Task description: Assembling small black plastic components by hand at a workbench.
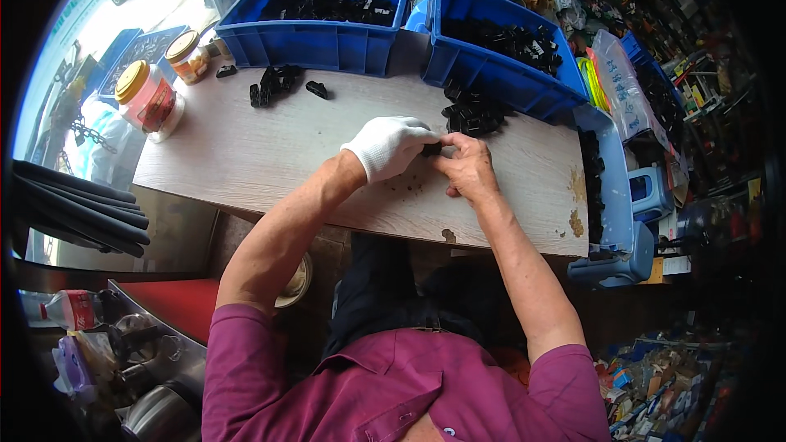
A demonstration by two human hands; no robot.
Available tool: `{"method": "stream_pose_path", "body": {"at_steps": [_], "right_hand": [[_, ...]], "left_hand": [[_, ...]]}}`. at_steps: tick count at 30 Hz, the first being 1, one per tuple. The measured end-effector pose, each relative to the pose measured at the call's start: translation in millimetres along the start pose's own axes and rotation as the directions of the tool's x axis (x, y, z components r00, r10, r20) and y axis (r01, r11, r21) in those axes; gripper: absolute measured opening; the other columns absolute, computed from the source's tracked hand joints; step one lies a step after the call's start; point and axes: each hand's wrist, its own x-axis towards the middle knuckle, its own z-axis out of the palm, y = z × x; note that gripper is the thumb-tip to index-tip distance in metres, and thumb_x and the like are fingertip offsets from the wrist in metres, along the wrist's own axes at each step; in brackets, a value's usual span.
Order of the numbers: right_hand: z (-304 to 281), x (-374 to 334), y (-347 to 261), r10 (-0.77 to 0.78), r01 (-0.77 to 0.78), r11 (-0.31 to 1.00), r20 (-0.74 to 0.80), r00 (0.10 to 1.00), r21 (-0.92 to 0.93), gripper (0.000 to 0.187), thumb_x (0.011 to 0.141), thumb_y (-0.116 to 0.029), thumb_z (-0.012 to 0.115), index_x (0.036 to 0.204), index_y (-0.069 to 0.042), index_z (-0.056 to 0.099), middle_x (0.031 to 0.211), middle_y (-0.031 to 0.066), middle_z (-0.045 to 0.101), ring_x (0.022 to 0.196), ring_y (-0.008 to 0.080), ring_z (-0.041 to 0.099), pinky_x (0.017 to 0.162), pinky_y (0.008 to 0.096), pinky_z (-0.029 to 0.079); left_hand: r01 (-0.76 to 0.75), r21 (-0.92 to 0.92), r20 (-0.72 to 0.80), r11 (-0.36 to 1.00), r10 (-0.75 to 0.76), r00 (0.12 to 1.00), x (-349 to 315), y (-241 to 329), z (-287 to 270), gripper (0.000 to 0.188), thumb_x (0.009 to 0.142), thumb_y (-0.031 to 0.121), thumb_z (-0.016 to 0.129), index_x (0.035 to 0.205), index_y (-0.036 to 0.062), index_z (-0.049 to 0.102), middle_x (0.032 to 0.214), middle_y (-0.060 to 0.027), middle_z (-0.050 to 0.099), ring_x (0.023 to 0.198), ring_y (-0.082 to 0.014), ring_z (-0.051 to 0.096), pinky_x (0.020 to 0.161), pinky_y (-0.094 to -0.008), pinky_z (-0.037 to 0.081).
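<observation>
My left hand [390,147] wears a white knitted glove, and my right hand [469,167] is bare. They meet over the middle of the table, both closed on a small black plastic part [431,149]. Fingers cover most of that part, so its exact kind cannot be made out. Just beyond my right hand lies a pile of similar black parts [473,115]. Farther left, a smaller cluster of black parts [274,85] rests on the table, with a single black piece [318,89] beside it.
Two blue bins [307,46] [499,67] of black parts stand along the back of the pale wooden table [237,155]. Two jars with yellow lids [147,98] [187,56] are at the left end. Beyond the right edge are a light-blue tub [616,172] and a blue stool [648,192].
</observation>
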Motion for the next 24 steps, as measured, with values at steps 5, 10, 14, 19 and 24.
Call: {"method": "stream_pose_path", "body": {"at_steps": [5, 10, 14, 19, 24], "right_hand": [[-2.3, 5.1, 6.4, -0.002, 0.002, 0.999, 0.004, 1.000, 0.044, 0.029, 0.081, -0.005, 0.069, 0.109, -0.002, 0.072, 0.056, 0.0006, 0.056, 0.041, 0.0101, 0.052, 0.037, 0.0281, 0.049], [-1.6, 1.0, 2.3, -0.001, 0.000, 1.000, 0.020, 1.000, 0.018, 0.030, 0.082, -0.002, 0.067, 0.112, -0.002, 0.070, 0.058, -0.0051, 0.049, 0.042, 0.0053, 0.043, 0.036, 0.0250, 0.041], [-4.7, 4.3, 0.0, 0.027, -0.025, 0.999, 0.068, 0.997, -0.034, 0.030, 0.080, -0.006, 0.072, 0.110, -0.002, 0.072, 0.058, 0.0003, 0.055, 0.044, 0.0103, 0.052, 0.039, 0.0274, 0.050], [-4.5, 0.8, -2.0, 0.043, -0.039, 0.992, 0.033, 0.999, -0.118, 0.031, 0.078, -0.012, 0.078, 0.107, -0.003, 0.073, 0.060, -0.0004, 0.056, 0.044, 0.0115, 0.053, 0.041, 0.0288, 0.052], [-22.6, -22.3, 7.4, 0.067, -0.086, 0.975, 0.096, 0.993, 0.207, 0.038, 0.083, -0.016, 0.082, 0.111, 0.003, 0.065, 0.061, 0.0015, 0.059, 0.041, 0.0103, 0.053, 0.040, 0.0288, 0.051]], "left_hand": [[-0.039, 0.030, 0.030, 0.999, 0.038, 0.999, 1.7, -2.2, 3.5, 0.026, 0.091, 0.006, 0.065, 0.116, 0.0095, 0.074, 0.109, -0.0110, 0.073, 0.099, -0.0344, 0.069, 0.085, -0.0416, 0.057], [-0.111, 0.176, -0.031, 0.978, 0.118, 0.993, -14.1, 8.7, 3.6, 0.029, 0.088, 0.010, 0.067, 0.118, 0.0102, 0.070, 0.113, -0.0076, 0.072, 0.107, -0.0316, 0.067, 0.090, -0.0427, 0.054], [-0.114, 0.203, -0.056, 0.973, 0.128, 0.990, -16.7, 11.7, 3.8, 0.033, 0.084, 0.008, 0.068, 0.117, 0.0101, 0.069, 0.111, -0.0081, 0.071, 0.111, -0.0317, 0.065, 0.091, -0.0443, 0.054], [-0.014, 0.208, -0.251, 0.978, 0.068, 0.966, -16.5, 11.8, -8.5, 0.039, 0.079, -0.003, 0.064, 0.117, 0.0067, 0.068, 0.114, -0.0133, 0.069, 0.109, -0.0370, 0.064, 0.092, -0.0470, 0.054], [0.363, 0.554, -0.482, 0.749, -0.066, 0.874, -30.7, -63.1, -57.6, 0.034, 0.076, 0.000, 0.062, 0.108, 0.0084, 0.068, 0.110, -0.0104, 0.068, 0.106, -0.0356, 0.061, 0.085, -0.0450, 0.055]]}}
